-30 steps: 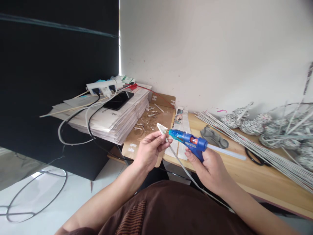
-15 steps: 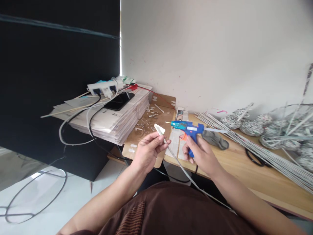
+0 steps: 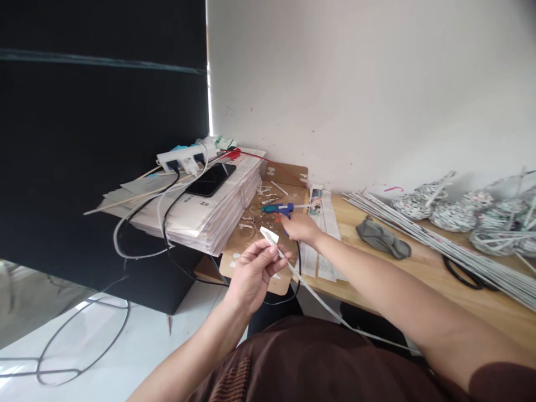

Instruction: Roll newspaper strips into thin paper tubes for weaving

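Observation:
Between the fingertips of my left hand (image 3: 255, 273) is a thin rolled paper tube (image 3: 312, 291), with a loose, unrolled white corner sticking up past the fingers. Its long end trails down to the right across my lap. My right hand (image 3: 299, 228) reaches forward and is closed around the handle of a blue glue gun (image 3: 285, 209). The gun's nozzle points left, low over a brown cardboard sheet (image 3: 234, 269) strewn with paper and glue scraps. A pale glue stick (image 3: 300, 206) juts from the gun's back end.
A tall paper stack (image 3: 201, 223) carries a power strip (image 3: 188, 156), cables and a phone (image 3: 211, 178). Flat newspaper strips (image 3: 329, 245), a grey cloth (image 3: 383, 237), a bundle of paper tubes (image 3: 422, 237) and woven paper balls (image 3: 452, 216) lie to the right. A black panel (image 3: 104, 139) stands left.
My right hand has carried the glue gun forward and left, from beside the left hand to low over the cardboard. The left hand keeps its pinch on the paper tube; the view has shifted slightly.

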A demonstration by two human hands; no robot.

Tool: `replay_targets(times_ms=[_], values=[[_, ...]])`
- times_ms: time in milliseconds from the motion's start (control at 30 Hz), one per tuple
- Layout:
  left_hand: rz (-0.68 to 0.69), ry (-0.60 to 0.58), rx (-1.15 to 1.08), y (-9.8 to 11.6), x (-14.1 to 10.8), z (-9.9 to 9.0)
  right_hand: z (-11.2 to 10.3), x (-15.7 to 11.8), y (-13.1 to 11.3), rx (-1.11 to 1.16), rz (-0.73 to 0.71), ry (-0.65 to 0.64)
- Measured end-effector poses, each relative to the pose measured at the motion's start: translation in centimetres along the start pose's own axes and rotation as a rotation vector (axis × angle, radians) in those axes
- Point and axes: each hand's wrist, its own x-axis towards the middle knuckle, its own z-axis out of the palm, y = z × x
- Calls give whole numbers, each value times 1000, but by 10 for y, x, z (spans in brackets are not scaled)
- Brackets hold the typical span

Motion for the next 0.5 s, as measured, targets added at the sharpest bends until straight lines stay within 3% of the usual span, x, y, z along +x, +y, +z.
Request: replay_targets(times_ms=[233,400,433,500], values=[[-37,-6,10,3,0,1,5,13,-13,-179,38,57],[-19,27,-8,4,6,2,-16,-27,-12,-190,-45,93],[-5,33,-10,3,7,3,-19,-41,-11,-84,-97,57],[30,40,-14,2,10,4,-24,-71,-7,305,-143,-151]])
